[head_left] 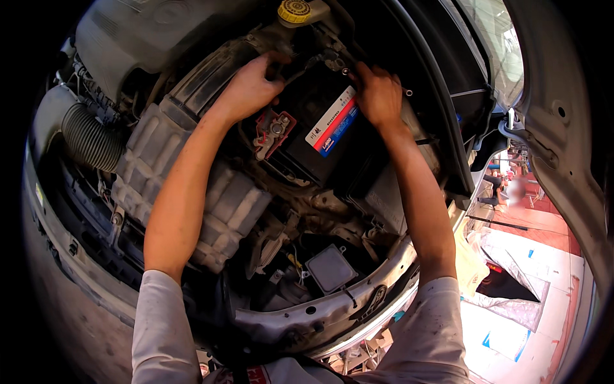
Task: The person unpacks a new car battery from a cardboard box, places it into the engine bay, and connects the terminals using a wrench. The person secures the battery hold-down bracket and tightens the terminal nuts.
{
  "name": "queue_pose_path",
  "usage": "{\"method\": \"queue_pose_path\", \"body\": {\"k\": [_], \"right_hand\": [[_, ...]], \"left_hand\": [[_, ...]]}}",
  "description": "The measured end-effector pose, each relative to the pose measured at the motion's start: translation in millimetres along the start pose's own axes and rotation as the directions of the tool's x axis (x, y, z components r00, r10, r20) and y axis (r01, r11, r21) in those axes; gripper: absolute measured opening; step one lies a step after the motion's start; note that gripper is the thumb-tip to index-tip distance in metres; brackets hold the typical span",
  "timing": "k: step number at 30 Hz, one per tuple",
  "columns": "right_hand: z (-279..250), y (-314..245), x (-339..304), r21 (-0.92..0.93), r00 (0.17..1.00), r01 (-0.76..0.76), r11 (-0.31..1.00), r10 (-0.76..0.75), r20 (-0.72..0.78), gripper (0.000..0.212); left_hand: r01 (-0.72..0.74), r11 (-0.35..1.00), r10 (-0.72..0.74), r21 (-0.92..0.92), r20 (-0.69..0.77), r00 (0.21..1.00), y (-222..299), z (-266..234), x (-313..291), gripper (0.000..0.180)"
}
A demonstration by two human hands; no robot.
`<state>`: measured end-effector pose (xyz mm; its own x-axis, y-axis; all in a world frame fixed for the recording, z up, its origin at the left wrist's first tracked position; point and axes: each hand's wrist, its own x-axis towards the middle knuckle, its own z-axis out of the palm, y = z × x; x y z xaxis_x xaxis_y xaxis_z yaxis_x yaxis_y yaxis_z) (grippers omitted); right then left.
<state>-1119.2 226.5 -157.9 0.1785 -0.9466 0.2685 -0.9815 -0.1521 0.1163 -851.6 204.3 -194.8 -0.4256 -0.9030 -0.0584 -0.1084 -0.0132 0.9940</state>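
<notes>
A black car battery (304, 144) with a white, red and blue label sits in the engine bay between my forearms. My left hand (256, 86) is closed beside its far left corner, thumb and fingers curled in; what they hold is hidden. Past the battery's far edge is a metal cable clamp (334, 62) with a cable running toward my left hand. My right hand (378, 96) grips a wrench (408, 93), whose ring ends show on both sides of the fist, one close to that clamp. Below my left hand, a second terminal clamp (276, 130) rests on a red base.
A ribbed grey plastic housing (147, 144) and a corrugated air hose (96, 134) lie on the left. A yellow cap (295, 10) tops a reservoir at the far side. The front body rail (326, 310) curves across nearest me. Another person (508, 192) is at far right.
</notes>
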Motion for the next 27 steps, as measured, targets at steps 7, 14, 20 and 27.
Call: {"method": "queue_pose_path", "body": {"k": [7, 14, 20, 27], "right_hand": [[10, 11, 6, -0.083, 0.993, 0.114, 0.99, -0.117, -0.027, 0.017], [6, -23, -2, 0.068, 0.934, -0.338, 0.939, 0.326, 0.143, 0.025], [4, -31, -1, 0.151, 0.889, -0.456, 0.877, 0.439, 0.13, 0.029], [3, 0, 1, -0.012, 0.999, -0.033, 0.999, 0.033, 0.012, 0.018]], "left_hand": [[0.001, 0.999, -0.001, 0.037, 0.016, 1.0, 4, -1, -4, 0.048], [-0.019, 0.999, 0.019, 0.039, 0.002, 1.0, 0, -2, -2, 0.049], [-0.028, 0.999, 0.027, -0.035, -0.016, 1.0, -6, -1, 1, 0.045], [-0.019, 1.0, 0.019, 0.007, -0.008, 1.0, -4, -2, 1, 0.047]]}}
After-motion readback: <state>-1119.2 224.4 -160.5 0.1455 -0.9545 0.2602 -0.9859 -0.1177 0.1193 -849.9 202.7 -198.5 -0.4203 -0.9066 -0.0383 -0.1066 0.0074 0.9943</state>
